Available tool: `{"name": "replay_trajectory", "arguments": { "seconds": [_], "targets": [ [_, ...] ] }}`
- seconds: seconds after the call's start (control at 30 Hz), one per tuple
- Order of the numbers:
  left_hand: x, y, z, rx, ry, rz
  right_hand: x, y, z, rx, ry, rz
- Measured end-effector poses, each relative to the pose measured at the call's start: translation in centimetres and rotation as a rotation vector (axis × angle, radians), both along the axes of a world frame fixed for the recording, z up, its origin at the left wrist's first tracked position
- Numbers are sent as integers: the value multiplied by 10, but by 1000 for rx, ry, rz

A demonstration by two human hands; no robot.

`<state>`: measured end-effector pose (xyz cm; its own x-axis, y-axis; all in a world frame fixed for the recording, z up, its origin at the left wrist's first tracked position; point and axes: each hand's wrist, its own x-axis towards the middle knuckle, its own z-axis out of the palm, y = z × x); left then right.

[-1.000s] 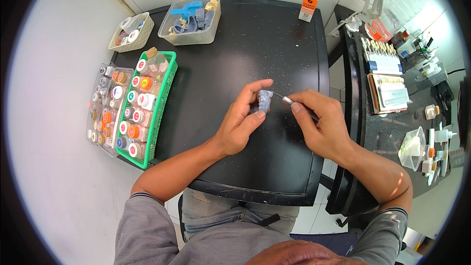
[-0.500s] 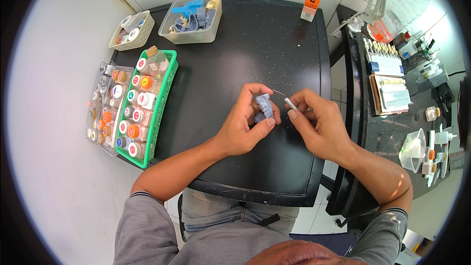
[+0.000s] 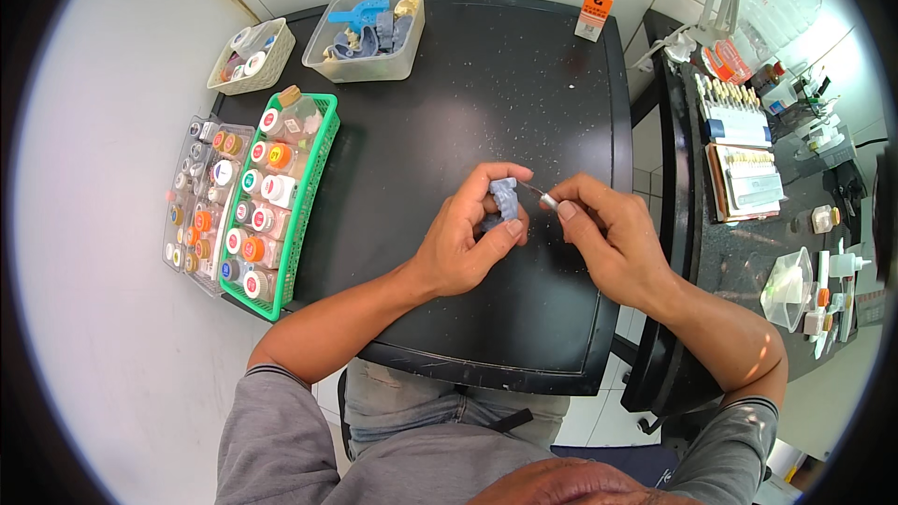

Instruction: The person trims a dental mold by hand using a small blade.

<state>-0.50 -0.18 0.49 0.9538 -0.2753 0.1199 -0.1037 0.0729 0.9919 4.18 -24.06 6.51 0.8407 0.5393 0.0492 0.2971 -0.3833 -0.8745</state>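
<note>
My left hand (image 3: 465, 236) is closed around a grey-blue dental model (image 3: 505, 196), with the thumb on its near side and the index finger stretched over its far end. Part of the model is hidden by the fingers. To its right, my right hand (image 3: 610, 236) pinches a slim dental hand instrument with a silver handle (image 3: 549, 201). The instrument's thin, bent metal tip points left at the model's upper right edge. Whether the tip touches the model is too small to tell. Both hands are above the black table (image 3: 402, 150).
At left on the table stand a green basket (image 3: 297, 234) of capped jars and a clear tray (image 3: 175, 257) of small bottles. A plastic tub (image 3: 393, 65) of dental models and a woven basket (image 3: 271, 70) sit at the back. An orange-white box (image 3: 594, 14) and a side bench (image 3: 720, 252) are at right.
The dental model has turned slightly in my left hand, whose index finger reaches further right. My right hand has shifted the instrument, bringing its tip lower and nearer the model.
</note>
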Motion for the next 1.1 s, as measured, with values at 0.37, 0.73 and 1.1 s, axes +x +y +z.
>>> {"name": "replay_trajectory", "arguments": {
  "seconds": [0.37, 0.73, 1.1],
  "targets": [
    [-1, 2, 15, 100, 114, 24, -2, 2, 3, 9, 39, -39],
    [-1, 1, -3, 71, 22, 62, -1, 1, -5, 72, -32, -64],
    [2, 2, -5, 46, -51, 44, 0, 2, -7, 117, 61, -84]
  ]
}}
